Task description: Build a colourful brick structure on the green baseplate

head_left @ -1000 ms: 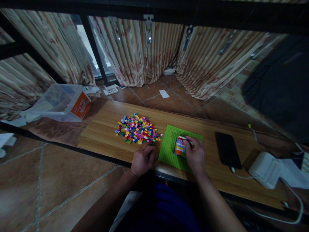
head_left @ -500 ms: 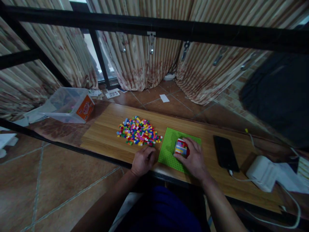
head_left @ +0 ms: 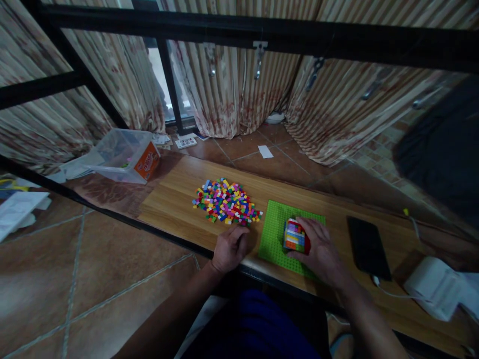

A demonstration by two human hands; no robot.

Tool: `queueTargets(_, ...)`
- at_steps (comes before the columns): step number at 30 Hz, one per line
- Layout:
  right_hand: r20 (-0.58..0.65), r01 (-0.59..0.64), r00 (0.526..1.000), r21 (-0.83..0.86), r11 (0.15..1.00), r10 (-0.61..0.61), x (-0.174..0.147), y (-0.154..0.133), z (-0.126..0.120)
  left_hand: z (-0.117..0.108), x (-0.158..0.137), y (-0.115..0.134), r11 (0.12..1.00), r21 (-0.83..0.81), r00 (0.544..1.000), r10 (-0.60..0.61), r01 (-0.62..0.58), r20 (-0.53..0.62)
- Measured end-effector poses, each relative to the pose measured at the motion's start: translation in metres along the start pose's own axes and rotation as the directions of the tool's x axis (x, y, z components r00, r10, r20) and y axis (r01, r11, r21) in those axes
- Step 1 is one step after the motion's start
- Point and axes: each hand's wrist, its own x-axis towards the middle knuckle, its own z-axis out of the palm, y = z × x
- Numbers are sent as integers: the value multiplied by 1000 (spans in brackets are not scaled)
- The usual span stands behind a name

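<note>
My right hand (head_left: 320, 249) curves around the right side of a small block built of multicoloured toy bricks (head_left: 295, 235). Its fingers lie along the far edge and the thumb along the near edge; a red part shows under the palm. The block is on a green studded baseplate (head_left: 275, 239). At the table's near edge, left of the baseplate, my left hand (head_left: 231, 248) is closed with curled fingers, and whatever may be inside is hidden. Just beyond it lies a loose pile of small coloured bricks (head_left: 226, 202).
On the wooden tabletop (head_left: 172, 199), a black phone (head_left: 368, 247) with a charging cable lies to the right, near a white device (head_left: 430, 286). A clear plastic box (head_left: 123, 149) with an orange label stands at the left end. A black metal bar (head_left: 224, 30) crosses above.
The view has shifted, so the tabletop things appear further right. My right thumb has moved lower along the brick block, showing more of its orange lower row. My left hand stays curled by the pile.
</note>
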Motion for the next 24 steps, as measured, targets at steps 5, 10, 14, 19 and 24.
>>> queueTargets(5, -136, 2, 991, 73, 997, 8, 19, -55, 14, -5, 0, 6, 995, -23, 988, -103, 101, -118)
queueTargets(10, -108, -30, 993, 187, 982, 51, 46, -100, 48, -7, 3, 9, 979, 5, 952, -196, 202, -234)
queueTargets(14, -56, -73, 995, 175, 982, 84, 54, -105, 65, -3, 7, 5, 985, 63, 960, -138, 157, -243)
queueTargets(19, -25, -106, 993, 160, 981, 112, 55, -107, 72, 3, 10, 0, 979, 167, 981, -84, 114, -175)
queueTargets(24, -60, -100, 992, 206, 973, 115, 52, -114, 61, 7, 11, -1, 955, 275, 990, -84, 112, -111)
